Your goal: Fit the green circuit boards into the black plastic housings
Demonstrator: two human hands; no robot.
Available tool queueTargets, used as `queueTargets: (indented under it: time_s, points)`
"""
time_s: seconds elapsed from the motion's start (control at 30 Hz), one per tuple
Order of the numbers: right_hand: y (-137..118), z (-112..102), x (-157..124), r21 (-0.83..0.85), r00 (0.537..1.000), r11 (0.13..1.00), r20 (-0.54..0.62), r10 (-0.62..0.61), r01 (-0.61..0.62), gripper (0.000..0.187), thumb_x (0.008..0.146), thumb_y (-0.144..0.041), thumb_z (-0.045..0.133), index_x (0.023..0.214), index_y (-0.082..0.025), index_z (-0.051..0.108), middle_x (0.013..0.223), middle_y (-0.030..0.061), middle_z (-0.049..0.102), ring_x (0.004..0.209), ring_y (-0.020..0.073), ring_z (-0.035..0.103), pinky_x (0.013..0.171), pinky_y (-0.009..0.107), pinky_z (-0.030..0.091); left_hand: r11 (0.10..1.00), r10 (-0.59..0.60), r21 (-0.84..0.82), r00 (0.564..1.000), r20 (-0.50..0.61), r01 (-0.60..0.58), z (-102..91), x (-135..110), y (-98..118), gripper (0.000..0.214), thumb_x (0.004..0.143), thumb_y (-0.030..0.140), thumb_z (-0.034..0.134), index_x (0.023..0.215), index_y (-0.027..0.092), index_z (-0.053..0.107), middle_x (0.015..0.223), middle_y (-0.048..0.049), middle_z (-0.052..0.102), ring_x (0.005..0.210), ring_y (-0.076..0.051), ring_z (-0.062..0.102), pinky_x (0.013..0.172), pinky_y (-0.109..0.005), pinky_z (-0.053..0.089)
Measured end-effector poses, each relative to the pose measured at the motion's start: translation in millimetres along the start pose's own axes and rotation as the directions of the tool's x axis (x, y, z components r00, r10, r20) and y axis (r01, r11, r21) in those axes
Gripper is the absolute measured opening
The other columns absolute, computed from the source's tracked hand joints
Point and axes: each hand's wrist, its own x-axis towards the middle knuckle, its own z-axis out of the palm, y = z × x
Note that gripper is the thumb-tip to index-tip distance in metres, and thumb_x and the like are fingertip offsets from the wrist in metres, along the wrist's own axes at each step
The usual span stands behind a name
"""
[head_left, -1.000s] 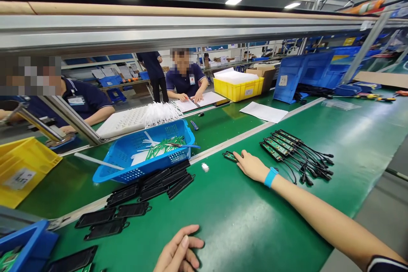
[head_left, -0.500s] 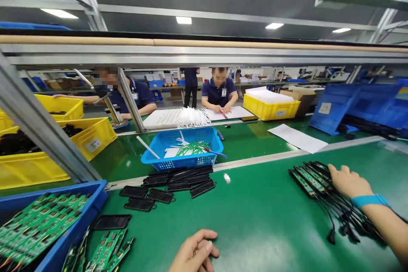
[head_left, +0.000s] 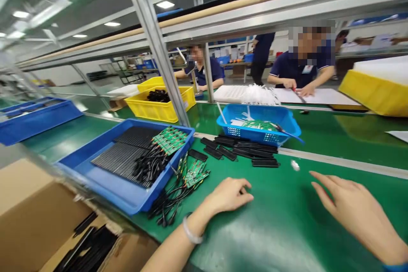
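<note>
Above the desk (head_left: 270, 229), left hand (head_left: 228, 195) loosely curled and right hand (head_left: 353, 204) spread, fingers of both empty, likely between picks: cabled circuit boards (head_left: 194, 175) lie left of left hand, black covers (head_left: 247, 149) beyond, so a board pick would need a leftward reach.

Tabletop (head_left: 274, 221) glossy, smooth; black casings (head_left: 265, 162) matt plastic; post (head_left: 154, 38) metal.

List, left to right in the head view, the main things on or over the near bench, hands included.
Blue tray → loose boards → left hand → white scrap → right hand.
</note>
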Motion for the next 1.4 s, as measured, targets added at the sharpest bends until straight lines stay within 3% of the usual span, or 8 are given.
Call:
queueTargets:
  time_s: [0.17, 0.47, 0.53, 0.63, 0.77, 0.93, 1.17, 1.4]
  points:
    - [-81.7, 7.2, 7.7, 0.296, 0.99, 0.945, -0.005, -0.144, 0.139, 0.036, 0.095, -0.032, 0.035, 0.102, -0.015, 0.067, 0.086, 0.0078, 0.073, 0.074, 0.0214, 0.067, 0.07, 0.036, 0.048, 0.887, -0.198, 0.301, 0.877, -0.437, 0.35, -46.0, -49.7, -37.3, 0.033, 0.075, 0.015, 0.062, 0.107, 0.012, 0.055, 0.115, -0.0205, 0.055, 0.116, -0.037, 0.049, 0.094, -0.049, 0.037]
    - [-105.8, 16.0, -1.2, 0.7, 0.963, 0.703, 0.256, -0.084, -0.125, 0.034, 0.093, -0.035, 0.041, 0.101, -0.018, 0.069, 0.094, 0.0105, 0.071, 0.084, 0.0264, 0.064, 0.077, 0.043, 0.047, 0.817, -0.139, 0.382, 0.791, -0.596, 0.432, -72.9, -83.7, -63.4, 0.019, 0.089, 0.024, 0.043, 0.084, 0.019, 0.061, 0.082, -0.0055, 0.068, 0.079, -0.022, 0.064, 0.068, -0.03, 0.043]
    - [-111.8, 9.9, 0.0, 0.82, 0.914, 0.476, 0.399, -0.074, -0.319, 0.032, 0.09, -0.041, 0.047, 0.103, -0.02, 0.068, 0.099, 0.0106, 0.07, 0.09, 0.0269, 0.063, 0.082, 0.043, 0.047, 0.874, -0.075, 0.329, 0.767, -0.637, 0.359, -66.8, -78.9, -47.2, 0.024, 0.09, 0.03, 0.041, 0.087, 0.019, 0.061, 0.082, -0.0049, 0.069, 0.076, -0.02, 0.064, 0.068, -0.028, 0.044]
    - [-123.0, 1.7, 0.1, 0.779, 0.796, -0.167, 0.58, -0.176, -0.604, 0.045, 0.085, -0.05, 0.055, 0.123, -0.026, 0.057, 0.113, 0.0093, 0.066, 0.102, 0.0254, 0.061, 0.089, 0.042, 0.046, 0.991, 0.021, 0.124, 0.846, -0.533, 0.054, -43.6, -59.7, -20.0, 0.028, 0.088, 0.038, 0.045, 0.091, 0.017, 0.063, 0.076, -0.0028, 0.068, 0.068, -0.016, 0.064, 0.063, -0.023, 0.047]
    - [-129.8, -1.4, -0.8, 0.421, 0.763, -0.718, 0.602, -0.236, -0.554, 0.053, 0.079, -0.059, 0.058, 0.121, -0.026, 0.055, 0.115, 0.0077, 0.063, 0.1, 0.0228, 0.06, 0.089, 0.04, 0.047, 0.977, 0.137, 0.187, 0.971, -0.194, -0.1, -14.2, -13.5, -2.0, 0.036, 0.087, 0.04, 0.05, 0.117, 0.022, 0.055, 0.088, -0.0008, 0.07, 0.074, -0.014, 0.066, 0.066, -0.021, 0.049]
    - [-122.4, -6.0, 5.1, 0.539, 0.705, -0.623, 0.709, -0.026, -0.566, 0.028, 0.083, -0.044, 0.062, 0.077, -0.017, 0.061, 0.076, 0.0001, 0.062, 0.048, 0.0055, 0.042, 0.045, 0.019, 0.036, 0.867, 0.023, 0.471, 0.929, -0.369, 0.165, -24.4, 46.9, -8.7, 0.039, 0.087, 0.038, 0.05, 0.118, 0.015, 0.053, 0.109, -0.0162, 0.063, 0.098, -0.028, 0.063, 0.081, -0.037, 0.047]
    - [-113.5, -9.9, 5.1, 0.53, 0.642, -0.628, 0.764, 0.063, -0.569, 0.033, 0.076, -0.051, 0.064, 0.076, -0.021, 0.051, 0.066, -0.0054, 0.046, 0.045, 0.0051, 0.028, 0.039, 0.018, 0.022, 0.779, -0.037, 0.565, 0.919, -0.392, 0.272, -21.6, 56.4, -12.7, 0.044, 0.082, 0.05, 0.052, 0.086, 0.008, 0.066, 0.087, -0.0224, 0.068, 0.086, -0.038, 0.066, 0.072, -0.045, 0.049]
    - [-99.7, -20.7, 6.6, 0.716, 0.767, -0.376, 0.641, 0.02, -0.589, 0.049, 0.081, -0.042, 0.06, 0.125, -0.022, 0.048, 0.062, -0.0073, 0.04, 0.05, 0.0086, 0.036, 0.048, 0.022, 0.034, 0.782, 0.04, 0.568, 0.89, -0.454, 0.255, -17.0, 17.2, 1.5, 0.031, 0.085, 0.024, 0.046, 0.111, 0.011, 0.057, 0.102, -0.0175, 0.064, 0.082, -0.03, 0.067, 0.071, -0.042, 0.05]
